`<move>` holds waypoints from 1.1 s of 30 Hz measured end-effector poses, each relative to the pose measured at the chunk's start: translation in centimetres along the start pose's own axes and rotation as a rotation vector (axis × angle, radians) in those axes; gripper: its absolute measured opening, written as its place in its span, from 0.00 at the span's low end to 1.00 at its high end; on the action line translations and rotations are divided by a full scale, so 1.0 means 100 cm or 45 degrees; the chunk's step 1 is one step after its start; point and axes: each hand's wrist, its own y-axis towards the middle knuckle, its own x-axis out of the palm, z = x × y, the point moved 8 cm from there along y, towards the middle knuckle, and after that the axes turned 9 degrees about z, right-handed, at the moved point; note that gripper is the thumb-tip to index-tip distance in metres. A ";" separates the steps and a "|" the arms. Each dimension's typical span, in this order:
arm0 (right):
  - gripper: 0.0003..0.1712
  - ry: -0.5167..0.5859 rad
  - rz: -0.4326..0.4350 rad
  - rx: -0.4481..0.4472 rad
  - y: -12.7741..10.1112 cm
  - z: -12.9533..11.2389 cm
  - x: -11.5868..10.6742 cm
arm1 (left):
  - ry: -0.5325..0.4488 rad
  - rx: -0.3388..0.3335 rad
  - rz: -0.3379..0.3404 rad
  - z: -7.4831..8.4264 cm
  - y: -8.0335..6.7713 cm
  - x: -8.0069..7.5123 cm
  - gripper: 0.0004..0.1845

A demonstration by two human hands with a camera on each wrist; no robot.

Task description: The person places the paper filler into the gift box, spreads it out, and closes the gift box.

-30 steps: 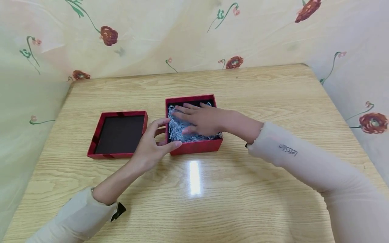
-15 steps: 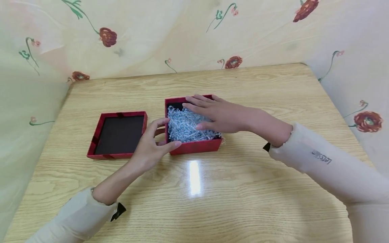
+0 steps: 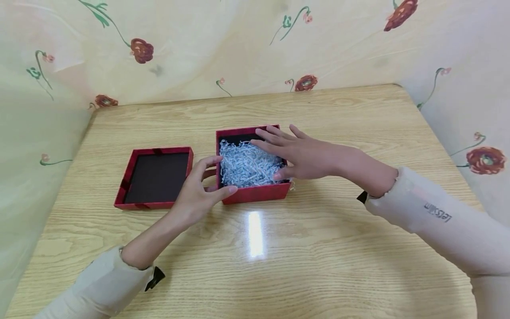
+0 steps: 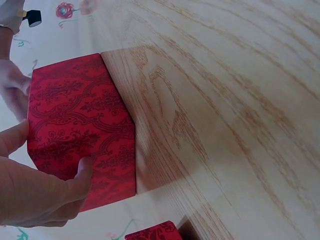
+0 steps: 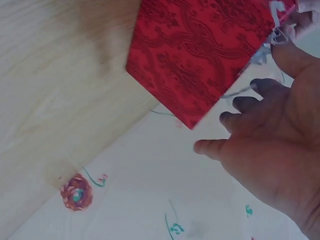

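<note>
A red patterned box (image 3: pixel 255 195) stands mid-table, filled with pale blue-white shredded paper (image 3: pixel 245 165). My left hand (image 3: pixel 218 176) grips the box's near left corner, thumb on the front wall and fingers curled at the left wall. In the left wrist view its thumb (image 4: pixel 82 175) presses the red box (image 4: pixel 80 120). My right hand (image 3: pixel 272 157) hovers over the box's right side with straight, spread fingers and holds nothing. The right wrist view shows that right hand (image 5: pixel 250 125) beside the box (image 5: pixel 200 55).
The box's red lid (image 3: pixel 153 204) lies upside down just left of the box, dark inside. The wooden table (image 3: pixel 318 248) is ringed on three sides by a cream floral cloth (image 3: pixel 239 44).
My right hand has lifted out of the shredded paper and drawn back to the right, uncovering the filling. The left hand and the box have stayed put.
</note>
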 end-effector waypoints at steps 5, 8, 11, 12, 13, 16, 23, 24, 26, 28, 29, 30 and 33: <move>0.54 -0.037 0.043 -0.057 0.006 -0.003 0.006 | 0.005 -0.007 0.000 0.000 0.000 0.001 0.40; 0.53 -0.092 0.042 -0.104 0.012 -0.005 0.013 | 0.006 -0.008 -0.002 0.000 0.000 0.001 0.39; 0.52 -0.160 0.023 -0.150 0.019 -0.009 0.021 | 0.012 -0.009 -0.006 0.001 0.000 0.001 0.39; 0.51 -0.186 0.010 -0.156 0.021 -0.010 0.023 | 0.014 -0.011 -0.006 0.001 0.000 0.001 0.39; 0.50 -0.210 -0.003 -0.160 0.023 -0.011 0.025 | 0.016 -0.012 -0.006 0.001 0.000 0.001 0.38; 0.49 -0.282 -0.054 -0.151 0.032 -0.014 0.030 | 0.014 -0.014 -0.006 0.001 0.000 0.001 0.38; 0.46 -0.387 -0.163 -0.085 0.054 -0.018 0.047 | -0.014 -0.009 -0.007 0.000 0.000 0.000 0.38; 0.46 -0.376 -0.175 -0.081 0.057 -0.018 0.050 | -0.021 -0.010 -0.007 0.000 0.000 0.000 0.38; 0.45 -0.344 -0.214 -0.060 0.061 -0.018 0.056 | -0.036 -0.010 -0.008 0.000 0.000 0.001 0.38; 0.45 -0.306 -0.261 -0.032 0.065 -0.017 0.063 | -0.037 -0.008 -0.008 0.000 0.000 0.001 0.38; 0.44 -0.282 -0.281 -0.016 0.066 -0.016 0.066 | -0.038 -0.007 -0.008 0.000 0.000 0.001 0.38; 0.44 -0.261 -0.299 0.002 0.067 -0.015 0.069 | -0.037 -0.007 -0.007 0.000 0.000 0.001 0.38; 0.44 -0.232 -0.338 0.047 0.070 -0.012 0.074 | -0.026 -0.002 -0.006 -0.001 0.000 0.000 0.39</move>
